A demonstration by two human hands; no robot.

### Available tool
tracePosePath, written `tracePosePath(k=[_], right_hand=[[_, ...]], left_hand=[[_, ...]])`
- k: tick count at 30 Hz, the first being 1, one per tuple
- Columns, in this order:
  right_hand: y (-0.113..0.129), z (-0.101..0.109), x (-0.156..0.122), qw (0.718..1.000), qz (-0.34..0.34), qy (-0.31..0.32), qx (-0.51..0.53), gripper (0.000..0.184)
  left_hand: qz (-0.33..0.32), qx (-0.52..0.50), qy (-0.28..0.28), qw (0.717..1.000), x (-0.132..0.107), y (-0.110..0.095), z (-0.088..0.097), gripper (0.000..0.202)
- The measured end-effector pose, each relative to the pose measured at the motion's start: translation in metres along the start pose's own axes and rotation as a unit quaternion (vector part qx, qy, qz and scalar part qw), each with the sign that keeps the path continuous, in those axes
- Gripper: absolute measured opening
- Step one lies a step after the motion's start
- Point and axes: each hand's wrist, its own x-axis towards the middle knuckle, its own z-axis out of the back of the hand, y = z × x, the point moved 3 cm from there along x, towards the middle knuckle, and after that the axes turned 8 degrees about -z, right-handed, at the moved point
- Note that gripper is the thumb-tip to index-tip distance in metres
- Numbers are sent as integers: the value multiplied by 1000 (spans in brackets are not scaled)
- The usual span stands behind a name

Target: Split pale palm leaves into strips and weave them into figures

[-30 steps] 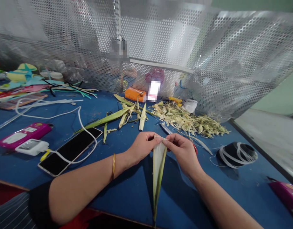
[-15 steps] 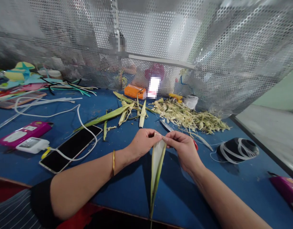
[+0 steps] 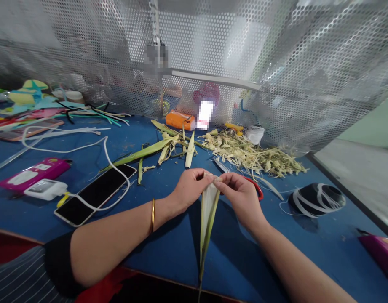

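Observation:
My left hand (image 3: 190, 188) and my right hand (image 3: 241, 194) both pinch the top edge of a pale green palm leaf strip (image 3: 207, 214). The strip hangs down between my wrists toward the table's near edge, narrowing to a point. My fingers are closed on its wide upper end, thumbs nearly touching. A gold bangle sits on my left wrist. Scissors with red handles (image 3: 255, 187) lie just behind my right hand, partly hidden by it.
Blue table (image 3: 168, 248). A pile of leaf shreds (image 3: 253, 155) and loose leaf strips (image 3: 156, 151) lie behind my hands. A phone (image 3: 95, 193) on a white cable, a pink case (image 3: 32, 172) at left. A thread spool (image 3: 317, 200) at right. Perforated metal screen (image 3: 276, 75) behind.
Both hands keep their pinch on the leaf strip and have shifted slightly up the picture as the view moved. The red scissor handle now shows more behind my right hand.

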Motion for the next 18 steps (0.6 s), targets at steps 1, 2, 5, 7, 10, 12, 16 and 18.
tracePosePath(k=[1, 2, 5, 7, 10, 12, 16, 18], right_hand=[[-1, -1, 0, 1000, -10, 3, 2, 24], [-1, -1, 0, 1000, -16, 3, 0, 24], [-2, 0, 0, 1000, -14, -14, -4, 24], [-3, 1, 0, 999, -4, -31, -2, 24], [-4, 2, 0, 999, 19, -40, -16, 22], [-3, 2, -1, 997, 50, -45, -43, 21], [0, 3, -5, 980, 133, -72, -126, 17], [3, 3, -7, 970, 172, -79, -154, 16]], left_hand=[[-2, 9, -5, 1000, 0, 0, 0, 22], [-3, 14, -10, 1000, 0, 0, 0, 23], [-2, 21, -23, 1000, -2, 3, -1, 25], [1, 23, -22, 999, -4, 6, -3, 28], [4, 38, -14, 999, -5, 11, -5, 30], [-2, 46, -15, 999, -5, 12, -6, 31], [-3, 33, -22, 999, -4, 13, -6, 29], [2, 26, -27, 999, -4, 12, -6, 29]])
